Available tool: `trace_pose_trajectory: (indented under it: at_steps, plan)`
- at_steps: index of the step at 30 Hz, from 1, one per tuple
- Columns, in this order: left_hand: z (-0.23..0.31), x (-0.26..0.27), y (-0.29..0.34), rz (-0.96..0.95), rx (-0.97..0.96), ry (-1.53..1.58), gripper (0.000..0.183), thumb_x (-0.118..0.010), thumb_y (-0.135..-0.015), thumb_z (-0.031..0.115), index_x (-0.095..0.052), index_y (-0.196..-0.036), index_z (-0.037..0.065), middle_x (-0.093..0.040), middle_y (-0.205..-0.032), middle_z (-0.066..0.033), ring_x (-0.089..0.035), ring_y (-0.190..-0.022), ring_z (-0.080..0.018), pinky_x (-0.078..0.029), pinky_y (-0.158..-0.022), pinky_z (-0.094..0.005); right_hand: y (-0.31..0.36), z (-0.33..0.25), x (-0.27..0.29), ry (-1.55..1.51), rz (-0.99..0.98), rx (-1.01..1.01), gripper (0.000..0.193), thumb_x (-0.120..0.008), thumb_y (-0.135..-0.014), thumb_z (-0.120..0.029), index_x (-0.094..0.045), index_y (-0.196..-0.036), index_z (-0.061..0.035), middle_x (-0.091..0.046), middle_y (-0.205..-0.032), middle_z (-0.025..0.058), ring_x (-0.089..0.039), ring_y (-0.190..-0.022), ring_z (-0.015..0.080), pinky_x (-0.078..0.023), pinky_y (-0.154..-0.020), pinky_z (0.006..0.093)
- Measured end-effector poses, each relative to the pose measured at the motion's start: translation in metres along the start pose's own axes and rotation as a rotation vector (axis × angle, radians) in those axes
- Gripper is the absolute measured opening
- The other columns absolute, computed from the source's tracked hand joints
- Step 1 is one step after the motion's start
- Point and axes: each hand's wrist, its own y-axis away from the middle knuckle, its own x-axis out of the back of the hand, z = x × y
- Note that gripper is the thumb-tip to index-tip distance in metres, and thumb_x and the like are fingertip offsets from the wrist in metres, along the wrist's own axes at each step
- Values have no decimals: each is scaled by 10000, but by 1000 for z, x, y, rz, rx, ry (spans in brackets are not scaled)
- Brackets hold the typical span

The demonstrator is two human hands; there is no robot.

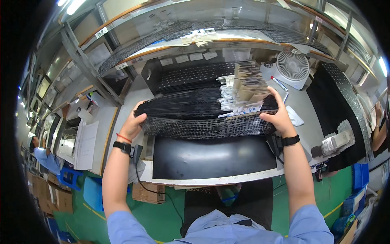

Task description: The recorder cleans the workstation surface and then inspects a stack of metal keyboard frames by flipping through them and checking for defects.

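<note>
A wide stack of thin black sheets (183, 101) stands on edge across the table in front of me. Its nearest face is a black, glossy, grid-textured panel (207, 128). White and tan paper tags (248, 81) stick up in a thick bunch from its right part. My left hand (132, 124) is closed around the left end, thumb on the front corner. At the right end my right hand (281, 115) grips the other corner, thumb in front and fingers behind. What the sheets are made of, I cannot tell. Both wrists carry black bands with small dark devices.
A black mat (215, 158) covers the table's front. A white fan (292, 67) and a marker (279, 83) stand at back right, near a pile of pale tags (338, 140) on black material. Overhead runs a shelf (227, 40); other people are at both sides.
</note>
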Motion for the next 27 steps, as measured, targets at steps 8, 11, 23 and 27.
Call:
trace_pose_trajectory:
  at_steps: [8, 11, 23, 27]
  plan:
    - [-12, -23, 20, 288, -113, 20, 324, -544, -1028, 240, -531, -1273, 29, -625, -1181, -66, -595, -1109, -163, -461, -986, -313, -2, 9, 3, -42, 37, 71, 1078, -858, -632, 22, -304, -1553, -71, -494, -1452, 115, -513, -1295, 212, -406, -1107, 341]
    - [-13, -34, 22, 336, -172, -8, 315, -503, -1046, 282, -578, -1202, 18, -643, -1122, -59, -603, -1074, -149, -464, -966, -304, 3, 8, 0, -102, 17, 76, 1068, -869, -627, 9, -322, -1543, -56, -508, -1437, 118, -518, -1289, 212, -398, -1112, 341]
    - [-11, -54, 39, 308, -230, 160, 572, -383, -1060, 467, -518, -1373, 8, -643, -1231, -139, -622, -1125, -239, -485, -1007, -380, -1, 18, 0, -45, 82, 129, 1118, -912, -565, -11, -349, -1531, -56, -525, -1383, 88, -531, -1248, 191, -419, -1084, 324]
    - [-13, -53, 42, 272, -230, 106, 601, -352, -1061, 491, -477, -1411, 19, -640, -1237, -141, -619, -1152, -250, -488, -1017, -395, -3, 20, -3, -4, 90, 147, 1069, -905, -596, -26, -366, -1519, -46, -528, -1377, 87, -538, -1233, 186, -427, -1069, 322]
